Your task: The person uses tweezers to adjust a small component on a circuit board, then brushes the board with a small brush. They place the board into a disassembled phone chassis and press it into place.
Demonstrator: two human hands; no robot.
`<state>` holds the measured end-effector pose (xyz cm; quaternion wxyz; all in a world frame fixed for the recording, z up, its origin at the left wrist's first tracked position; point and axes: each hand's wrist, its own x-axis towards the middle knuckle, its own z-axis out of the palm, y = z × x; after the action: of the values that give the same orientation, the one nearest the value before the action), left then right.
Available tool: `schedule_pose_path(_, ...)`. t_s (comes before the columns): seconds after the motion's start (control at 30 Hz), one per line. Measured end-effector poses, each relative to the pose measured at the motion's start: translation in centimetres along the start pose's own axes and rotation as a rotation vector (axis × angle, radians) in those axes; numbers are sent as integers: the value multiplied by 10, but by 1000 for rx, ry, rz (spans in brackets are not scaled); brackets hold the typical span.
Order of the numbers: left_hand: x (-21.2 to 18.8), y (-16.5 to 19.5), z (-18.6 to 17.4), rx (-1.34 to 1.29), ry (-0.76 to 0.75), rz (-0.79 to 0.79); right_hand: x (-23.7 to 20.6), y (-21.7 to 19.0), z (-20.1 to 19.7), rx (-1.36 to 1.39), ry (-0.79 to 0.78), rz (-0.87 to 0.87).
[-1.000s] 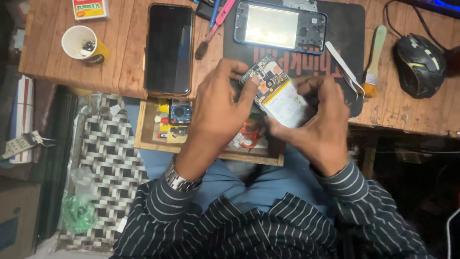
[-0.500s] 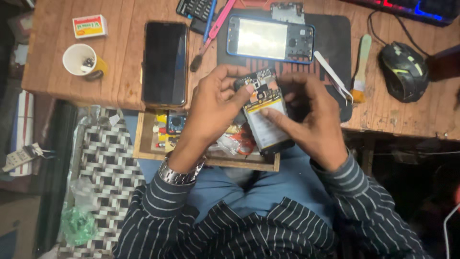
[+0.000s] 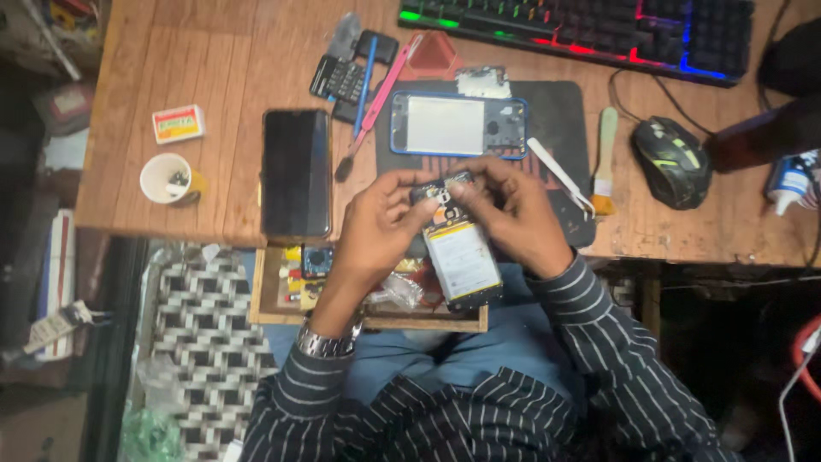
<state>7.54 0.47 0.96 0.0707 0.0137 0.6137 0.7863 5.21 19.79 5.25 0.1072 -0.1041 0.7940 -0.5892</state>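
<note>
Head view looks down on a wooden desk [image 3: 214,68] where both hands hold an opened phone [image 3: 457,257] at the near edge, above an open drawer [image 3: 274,312] of small parts. The left hand [image 3: 376,231] has its fingers curled onto the phone's far left corner, thumb pressed on the circuit-board end. The right hand [image 3: 513,218] closes on the same end from the right, its fingertips pinched on the top edge; whether they grip a small part there I cannot tell. The phone's pale battery faces up and its near end sticks out over the drawer and the person's lap. Far of the hands, on a dark mat [image 3: 556,120], lies a blue phone frame [image 3: 457,126], with white tweezers [image 3: 560,175] and a brush [image 3: 605,162] to the right. Left of the hands a black screen [image 3: 296,171] lies flat, and farther left stand a paper cup [image 3: 167,178] and a small box [image 3: 178,123]. A mouse [image 3: 671,162] sits right of the mat, a lit keyboard [image 3: 581,30] along the far edge.
</note>
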Motion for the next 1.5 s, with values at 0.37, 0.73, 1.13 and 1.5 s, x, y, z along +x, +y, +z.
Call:
schedule_pose_path(0.37,11,36,-13,-60,-113,-24,20,-28,-7,71,-23,43)
schedule_pose_path(0.73,22,36,-11,-63,-39,-58,29,-31,-20,19,-66,105)
schedule_pose_path(1.13,41,64,-11,-80,-18,-117,51,-47,-30,43,-77,83)
schedule_pose_path(1.5,46,72,-34,-61,-103,-151,53,-55,-21,23,-21,56)
